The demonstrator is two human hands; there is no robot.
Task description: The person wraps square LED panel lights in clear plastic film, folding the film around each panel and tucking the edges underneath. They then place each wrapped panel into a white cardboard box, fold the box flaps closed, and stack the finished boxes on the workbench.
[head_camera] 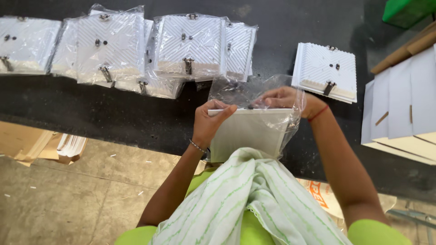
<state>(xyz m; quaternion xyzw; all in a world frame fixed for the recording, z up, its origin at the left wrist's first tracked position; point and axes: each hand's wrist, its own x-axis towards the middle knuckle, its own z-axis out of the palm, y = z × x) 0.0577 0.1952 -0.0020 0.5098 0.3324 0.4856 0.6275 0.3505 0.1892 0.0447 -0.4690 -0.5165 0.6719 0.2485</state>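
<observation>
A white square panel (247, 131) stands on edge against my body, partly inside a clear plastic bag (254, 90). My left hand (210, 120) grips the panel's top left edge together with the bag. Over the top right edge, my right hand (286, 97) is inside or behind the bag film, pinching it. The bag's open end bunches up above the panel.
On the black table (136, 113) lie several bagged white ribbed panels (190, 45) in a row at the back, and one unbagged stack (327, 70) at right. Flat white cartons (402, 104) lie at far right. Cardboard sheets (27, 143) rest on the floor at left.
</observation>
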